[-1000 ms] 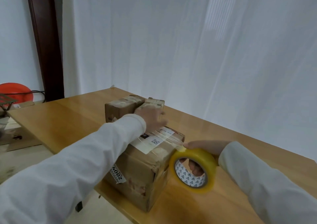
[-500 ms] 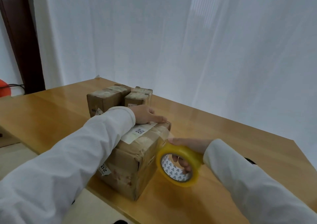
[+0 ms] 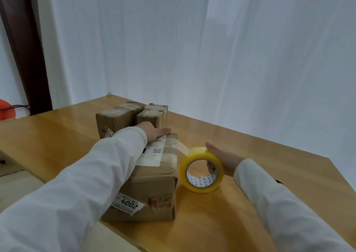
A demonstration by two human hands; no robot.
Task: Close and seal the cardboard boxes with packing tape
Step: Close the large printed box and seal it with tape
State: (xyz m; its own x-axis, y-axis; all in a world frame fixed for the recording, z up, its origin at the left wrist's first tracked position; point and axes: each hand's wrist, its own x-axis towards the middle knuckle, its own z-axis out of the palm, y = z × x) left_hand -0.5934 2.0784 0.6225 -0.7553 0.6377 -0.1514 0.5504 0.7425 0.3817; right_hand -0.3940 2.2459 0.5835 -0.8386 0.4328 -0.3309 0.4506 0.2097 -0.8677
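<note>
Head view shows your left hand (image 3: 152,133) lying flat, fingers straight, pressing the top of a creased brown cardboard box (image 3: 150,184) with white labels, at the near edge of the glossy wooden surface (image 3: 250,174). Your right hand (image 3: 221,160) has its grip closed round a yellowish translucent tape roll (image 3: 201,169), fingers curled through the core, just right of the box. A clear strip runs from roll to box top. Two smaller taped boxes (image 3: 133,114) stand behind.
</note>
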